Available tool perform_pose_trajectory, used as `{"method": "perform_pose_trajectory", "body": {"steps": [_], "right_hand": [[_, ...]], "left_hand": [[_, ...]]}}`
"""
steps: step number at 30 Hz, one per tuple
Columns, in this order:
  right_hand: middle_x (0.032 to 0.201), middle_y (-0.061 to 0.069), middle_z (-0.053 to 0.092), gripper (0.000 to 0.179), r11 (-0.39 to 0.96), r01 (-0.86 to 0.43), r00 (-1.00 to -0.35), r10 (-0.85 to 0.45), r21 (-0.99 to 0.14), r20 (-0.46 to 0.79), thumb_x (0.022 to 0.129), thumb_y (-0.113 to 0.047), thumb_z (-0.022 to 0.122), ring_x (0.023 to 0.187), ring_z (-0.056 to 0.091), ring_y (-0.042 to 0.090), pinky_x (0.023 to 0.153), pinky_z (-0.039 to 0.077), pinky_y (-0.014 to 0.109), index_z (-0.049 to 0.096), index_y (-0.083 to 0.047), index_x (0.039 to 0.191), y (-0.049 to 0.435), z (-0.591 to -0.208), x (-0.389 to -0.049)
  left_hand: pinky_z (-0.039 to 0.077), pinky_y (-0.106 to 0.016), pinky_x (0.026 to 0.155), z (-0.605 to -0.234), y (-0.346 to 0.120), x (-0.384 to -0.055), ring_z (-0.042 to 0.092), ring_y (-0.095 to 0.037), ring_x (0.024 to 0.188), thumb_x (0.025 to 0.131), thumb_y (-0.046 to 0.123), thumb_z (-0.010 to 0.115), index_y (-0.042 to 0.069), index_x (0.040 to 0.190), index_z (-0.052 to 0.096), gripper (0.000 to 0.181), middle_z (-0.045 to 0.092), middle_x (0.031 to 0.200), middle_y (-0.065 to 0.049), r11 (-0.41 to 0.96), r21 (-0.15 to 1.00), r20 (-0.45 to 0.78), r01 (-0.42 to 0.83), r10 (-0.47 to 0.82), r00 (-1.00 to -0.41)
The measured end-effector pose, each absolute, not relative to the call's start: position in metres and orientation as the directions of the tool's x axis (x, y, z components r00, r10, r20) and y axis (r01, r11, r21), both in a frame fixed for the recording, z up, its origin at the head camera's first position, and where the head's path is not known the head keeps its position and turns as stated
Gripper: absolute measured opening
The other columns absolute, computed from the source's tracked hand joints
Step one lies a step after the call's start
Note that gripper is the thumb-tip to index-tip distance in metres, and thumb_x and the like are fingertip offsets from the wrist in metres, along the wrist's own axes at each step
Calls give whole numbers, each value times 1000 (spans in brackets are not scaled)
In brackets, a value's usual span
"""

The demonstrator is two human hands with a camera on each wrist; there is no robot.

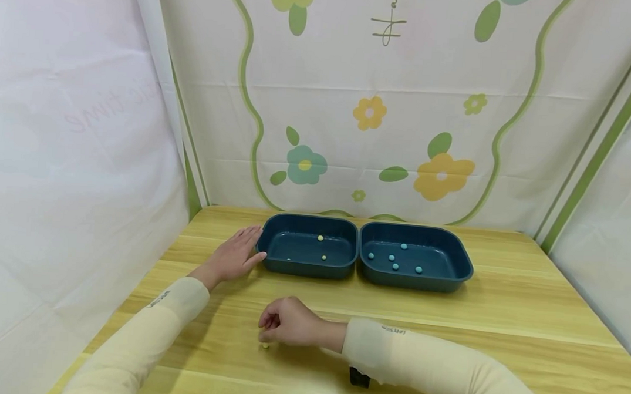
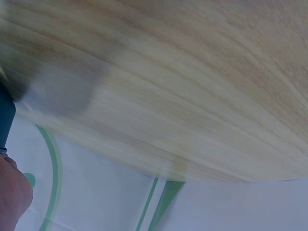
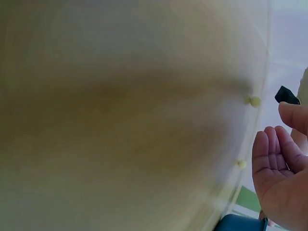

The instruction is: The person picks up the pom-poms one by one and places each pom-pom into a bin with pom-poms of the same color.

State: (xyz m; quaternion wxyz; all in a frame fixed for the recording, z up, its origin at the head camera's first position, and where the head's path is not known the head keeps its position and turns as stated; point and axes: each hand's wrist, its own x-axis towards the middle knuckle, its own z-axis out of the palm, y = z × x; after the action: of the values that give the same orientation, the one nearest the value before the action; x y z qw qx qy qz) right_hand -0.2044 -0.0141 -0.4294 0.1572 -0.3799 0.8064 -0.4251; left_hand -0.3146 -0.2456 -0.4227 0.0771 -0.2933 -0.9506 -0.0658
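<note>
My left hand (image 1: pixel 235 256) lies with straight fingers against the left end of a dark blue tray (image 1: pixel 307 269). Inside this tray are small yellow balls (image 1: pixel 321 238), one mostly hidden by the front wall. My right hand (image 1: pixel 291 322) hovers low over the table, fingers loosely bent. A yellow ball (image 1: pixel 265 346) lies on the wood just below its fingertips. In the right wrist view, two yellow balls, a nearer one (image 3: pixel 255 101) and another (image 3: pixel 241 164), rest on the table apart from the hand. Thumb and fingers are separated there, with nothing visible between them.
A second dark blue tray (image 1: pixel 414 280) stands against the right end of the first, with several blue balls (image 1: pixel 391 258) in it. Both stand on a wood-grain table (image 1: pixel 501 311). Behind hangs a flowered white cloth (image 1: pixel 329 115); a white cloth (image 1: pixel 73 169) hangs at left.
</note>
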Motion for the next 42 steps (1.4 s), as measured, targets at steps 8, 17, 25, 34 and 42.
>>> {"method": "perform_pose_trajectory", "body": {"steps": [8, 17, 25, 34, 42], "right_hand": [[72, -16, 59, 9, 353, -573, -593, -802, -740, 77, 82, -12, 79, 65, 55, -4, 61, 50, 13, 71, -9, 86, -13, -436, -204], [73, -16, 60, 10, 378, -613, -558, -829, -694, 42, 82, -13, 80, 66, 55, -5, 63, 48, 12, 72, -11, 86, -17, -437, -203], [72, -15, 60, 10, 412, -649, -551, -834, -639, 22, 80, -9, 80, 66, 53, -6, 61, 46, 11, 72, -11, 85, -19, -432, -200], [70, -17, 59, 9, 430, -675, -550, -835, -600, 20, 81, -7, 78, 64, 53, -5, 60, 45, 10, 72, -14, 82, -20, -428, -198], [69, -17, 59, 9, 424, -665, -551, -834, -615, 22, 82, -7, 78, 64, 53, -5, 60, 45, 10, 72, -13, 80, -20, -430, -199]], "left_hand": [[10, -45, 117, -424, -246, -315, 18, -33, 145, 104, 40, 41, -7, 150, 24, 68, 24, 155, -23, 819, 77, 186, 569, 549, -815], [11, -45, 117, -424, -246, -316, 18, -33, 145, 104, 39, 41, -7, 150, 24, 68, 25, 155, -23, 817, 81, 189, 571, 550, -813], [11, -46, 117, -425, -247, -317, 19, -34, 144, 104, 40, 41, -8, 150, 25, 68, 25, 155, -23, 817, 82, 191, 570, 549, -814], [12, -46, 117, -424, -246, -316, 19, -34, 144, 104, 40, 41, -8, 150, 24, 68, 25, 155, -23, 817, 82, 192, 571, 549, -814], [12, -47, 117, -424, -246, -315, 19, -34, 144, 104, 40, 42, -8, 150, 25, 68, 26, 154, -24, 812, 75, 196, 579, 557, -807]]}}
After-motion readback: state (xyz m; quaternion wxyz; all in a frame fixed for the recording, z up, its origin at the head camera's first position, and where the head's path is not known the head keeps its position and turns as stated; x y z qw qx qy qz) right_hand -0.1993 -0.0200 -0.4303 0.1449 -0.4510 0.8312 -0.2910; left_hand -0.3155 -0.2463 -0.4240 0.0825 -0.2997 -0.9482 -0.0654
